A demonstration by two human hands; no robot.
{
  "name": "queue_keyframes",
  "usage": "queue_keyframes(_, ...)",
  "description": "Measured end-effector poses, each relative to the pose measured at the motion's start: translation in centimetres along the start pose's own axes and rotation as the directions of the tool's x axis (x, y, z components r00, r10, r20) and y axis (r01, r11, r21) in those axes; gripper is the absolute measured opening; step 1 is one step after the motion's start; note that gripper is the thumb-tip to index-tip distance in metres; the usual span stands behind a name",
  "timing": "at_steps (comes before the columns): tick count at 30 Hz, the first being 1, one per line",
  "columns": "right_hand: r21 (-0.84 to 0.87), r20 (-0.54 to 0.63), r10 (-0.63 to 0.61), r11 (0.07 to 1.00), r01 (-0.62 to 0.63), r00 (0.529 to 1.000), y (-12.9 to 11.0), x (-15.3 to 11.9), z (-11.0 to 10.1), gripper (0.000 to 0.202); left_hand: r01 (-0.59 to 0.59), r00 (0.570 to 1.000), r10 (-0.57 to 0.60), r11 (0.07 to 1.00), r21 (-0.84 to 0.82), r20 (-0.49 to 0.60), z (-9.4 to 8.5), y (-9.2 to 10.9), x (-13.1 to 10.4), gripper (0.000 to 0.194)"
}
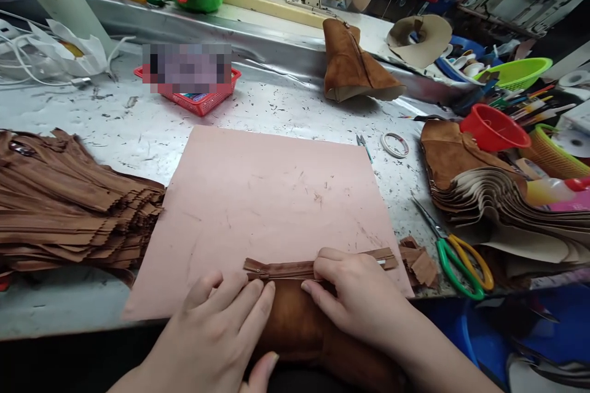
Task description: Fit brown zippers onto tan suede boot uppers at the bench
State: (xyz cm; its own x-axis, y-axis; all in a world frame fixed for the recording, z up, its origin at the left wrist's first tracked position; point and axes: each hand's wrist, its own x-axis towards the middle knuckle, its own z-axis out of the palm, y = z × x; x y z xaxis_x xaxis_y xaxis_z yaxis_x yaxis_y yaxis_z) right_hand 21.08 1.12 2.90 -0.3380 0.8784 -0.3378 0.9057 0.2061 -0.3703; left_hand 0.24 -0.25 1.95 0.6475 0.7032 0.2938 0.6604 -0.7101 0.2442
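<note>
A brown zipper strip (290, 269) lies along the top edge of a brown suede piece (295, 319), at the near edge of a pink sheet (276, 196). My left hand (225, 313) rests over the zipper's left end, fingertips pressing on it and the suede edge, thumb apart. On the right, my right hand (354, 285) pinches the zipper and suede edge between thumb and curled fingers. The zipper's right end sticks out beyond that hand. The suede hangs down over the table's edge, its lower part dark and partly hidden by my arms.
Stacked brown zippers (69, 202) lie left. Scissors (461, 258), brown scraps (418, 263) and layered suede pieces (488, 190) are right. Behind are a tape roll (394, 145), snips (364, 147), a red basket (203, 98) and a suede boot upper (357, 67). A person sits across by a machine.
</note>
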Motion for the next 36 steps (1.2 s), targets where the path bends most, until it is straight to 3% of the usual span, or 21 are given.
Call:
queue_keyframes(5, -0.014, 0.008, -0.008, 1.000, 0.009, 1.000, 0.1, 0.3, -0.1, 0.023, 0.003, 0.999, -0.005, 0.998, 0.067, 0.032, 1.4, 0.3, 0.0, 0.039)
queue_keyframes(11, -0.090, 0.028, -0.029, 0.995, 0.031, 0.999, -0.1, 0.9, -0.2, 0.022, -0.020, 0.994, 0.011, 0.996, 0.090, 0.107, 1.7, 0.7, 0.8, 0.042)
queue_keyframes(16, -0.197, 0.045, 0.003, 0.980, 0.006, 0.999, 0.0, 0.7, -0.7, 0.022, -0.250, 0.965, 0.242, 0.965, 0.083, 0.097, 2.5, 1.5, 1.7, 0.046)
queue_keyframes(19, -0.209, 0.012, 0.045, 0.977, -0.041, 0.999, 1.4, -0.1, -1.5, 0.025, -0.327, 0.937, 0.308, 0.940, 0.099, 0.167, 2.6, 1.5, 1.8, 0.044)
queue_keyframes(22, -0.134, -0.022, 0.055, 0.989, -0.057, 0.998, 3.1, -1.0, -2.1, 0.023, -0.335, 0.924, 0.303, 0.936, 0.107, 0.234, 2.5, 1.2, 1.9, 0.044)
queue_keyframes(25, -0.057, -0.050, 0.052, 0.997, -0.055, 0.997, 4.1, -1.5, -2.1, 0.022, -0.337, 0.925, 0.310, 0.937, 0.097, 0.219, 2.6, 1.1, 2.1, 0.046)
queue_keyframes(31, -0.056, -0.053, 0.051, 0.997, -0.054, 0.997, 4.3, -1.2, -1.7, 0.022, -0.325, 0.911, 0.289, 0.942, 0.080, 0.295, 3.2, 1.4, 2.2, 0.049)
queue_keyframes(36, -0.086, -0.057, 0.059, 0.994, -0.064, 0.997, 4.3, -1.0, -1.7, 0.022, -0.301, 0.914, 0.231, 0.937, 0.176, 0.334, 3.3, 2.6, 2.9, 0.051)
